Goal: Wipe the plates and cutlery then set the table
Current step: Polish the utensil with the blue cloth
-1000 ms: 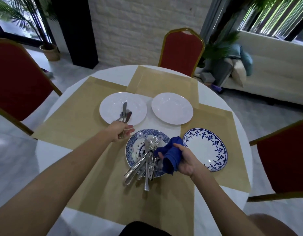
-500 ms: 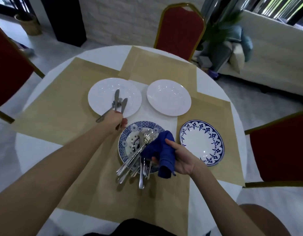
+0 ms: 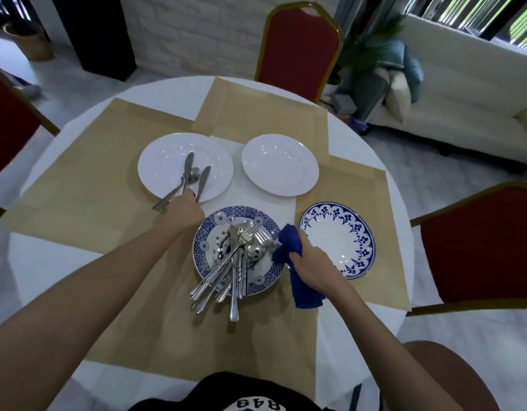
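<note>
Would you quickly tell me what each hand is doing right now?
Left hand: at a knife handle; grip cannot be told.
Right hand: holding the cloth.

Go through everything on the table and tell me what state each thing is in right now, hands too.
Left white plate: holds two knives and a spoon.
Right white plate: empty.
Patterned blue plate: piled with cutlery, handles overhanging its near rim.
Blue-rimmed plate: empty.
Blue cloth: bunched, gripped by right hand.
Left hand: at the knife handles, grip unclear.
</note>
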Available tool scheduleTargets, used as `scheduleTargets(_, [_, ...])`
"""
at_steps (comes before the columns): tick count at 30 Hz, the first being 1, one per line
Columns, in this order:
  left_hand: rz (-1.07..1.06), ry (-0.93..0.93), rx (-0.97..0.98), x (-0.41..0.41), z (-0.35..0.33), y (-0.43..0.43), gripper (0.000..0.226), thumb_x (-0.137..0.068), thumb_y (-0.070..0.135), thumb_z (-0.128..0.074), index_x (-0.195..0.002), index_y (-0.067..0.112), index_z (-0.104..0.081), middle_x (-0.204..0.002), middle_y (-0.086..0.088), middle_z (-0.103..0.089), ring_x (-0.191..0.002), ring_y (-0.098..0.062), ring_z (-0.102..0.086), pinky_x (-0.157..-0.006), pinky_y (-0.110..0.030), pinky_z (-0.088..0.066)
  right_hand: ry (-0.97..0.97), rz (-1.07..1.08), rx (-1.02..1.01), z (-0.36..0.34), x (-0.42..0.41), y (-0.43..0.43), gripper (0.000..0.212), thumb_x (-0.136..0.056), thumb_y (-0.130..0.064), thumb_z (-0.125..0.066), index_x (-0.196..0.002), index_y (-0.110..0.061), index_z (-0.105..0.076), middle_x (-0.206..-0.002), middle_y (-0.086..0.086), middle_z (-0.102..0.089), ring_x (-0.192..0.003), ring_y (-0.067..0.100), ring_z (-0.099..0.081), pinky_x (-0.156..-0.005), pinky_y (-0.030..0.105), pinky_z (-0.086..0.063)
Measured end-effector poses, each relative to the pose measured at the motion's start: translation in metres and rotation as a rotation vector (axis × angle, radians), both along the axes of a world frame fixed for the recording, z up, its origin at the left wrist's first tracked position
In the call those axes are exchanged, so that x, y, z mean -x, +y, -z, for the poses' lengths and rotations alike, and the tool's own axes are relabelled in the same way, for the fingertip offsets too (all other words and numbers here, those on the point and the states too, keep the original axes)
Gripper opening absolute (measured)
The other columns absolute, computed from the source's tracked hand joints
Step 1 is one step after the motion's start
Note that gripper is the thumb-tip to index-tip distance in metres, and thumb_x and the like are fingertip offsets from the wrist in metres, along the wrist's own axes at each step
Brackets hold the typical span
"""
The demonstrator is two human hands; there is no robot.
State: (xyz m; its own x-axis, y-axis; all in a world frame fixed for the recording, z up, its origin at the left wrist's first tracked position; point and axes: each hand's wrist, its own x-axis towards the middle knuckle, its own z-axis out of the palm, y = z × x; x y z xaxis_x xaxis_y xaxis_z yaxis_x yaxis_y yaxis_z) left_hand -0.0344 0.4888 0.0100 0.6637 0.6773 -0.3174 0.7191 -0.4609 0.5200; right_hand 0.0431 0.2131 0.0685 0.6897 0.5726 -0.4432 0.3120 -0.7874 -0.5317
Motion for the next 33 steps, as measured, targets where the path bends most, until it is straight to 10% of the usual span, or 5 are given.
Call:
scheduleTargets(13, [0.170,-0.045,-0.440,0.020,-0.023,-0.081,0.036,-0.092,0.022,-0.047,-0.127,0.013,-0.051,-0.124,-0.015,-0.056,-0.114,-0.031,-0.051,-0.093,-0.039,-0.041,-0.110,0.128,-0.115,0.016,0.025,-0.063,0.023,-0.089,-0.006,-0.042,-0.110,-0.014,-0.044,-0.088,0.011,-0.058,-0.072,0.028,-0.051,-0.059,0.031,-0.034])
scheduleTargets(18, [0.597,-0.144,0.134,0.003,-0.021,-0.157,0.036,-0.096,0.021,-0.046,-0.132,0.024,-0.048,-0.091,0.000,-0.066,-0.079,-0.017,-0.064,-0.085,-0.037,-0.051,-0.253,-0.028,0.043,0.045,0.040,-0.093,0.042,-0.088,-0.012,-0.051,-0.129,-0.016,-0.043,-0.110,0.012,-0.048,-0.086,0.033,-0.053,-0.068,0.034,-0.041])
scheduleTargets(21, [0.508,-0.103,0.421,-0.010,-0.008,-0.190,0.044,-0.096,0.015,-0.044,-0.139,0.019,-0.041,-0.099,-0.007,-0.066,-0.076,-0.019,-0.066,-0.072,-0.035,-0.055,-0.233,-0.133,0.149,0.059,0.048,-0.112,0.046,-0.086,-0.011,-0.052,-0.130,-0.016,-0.044,-0.122,0.014,-0.041,-0.097,0.036,-0.053,-0.078,0.035,-0.044])
scheduleTargets(27, [0.254,-0.122,0.433,-0.030,0.005,-0.212,0.038,-0.098,0.017,-0.041,-0.135,0.013,-0.047,-0.087,-0.009,-0.066,-0.066,-0.019,-0.063,-0.065,-0.032,-0.055,-0.192,-0.028,0.166,0.078,0.056,-0.124,0.044,-0.089,-0.030,-0.057,-0.130,-0.024,-0.044,-0.125,0.018,-0.038,-0.100,0.038,-0.051,-0.089,0.038,-0.045])
scheduleTargets(33, [0.025,-0.140,0.610,-0.039,0.013,-0.217,0.027,-0.094,0.010,-0.043,-0.114,0.007,-0.060,-0.091,-0.015,-0.065,-0.068,-0.025,-0.062,-0.078,-0.039,-0.058,-0.216,0.086,0.118,0.078,0.049,-0.122,0.033,-0.090,-0.021,-0.053,-0.121,-0.016,-0.047,-0.104,0.013,-0.060,-0.091,0.033,-0.057,-0.069,0.034,-0.039])
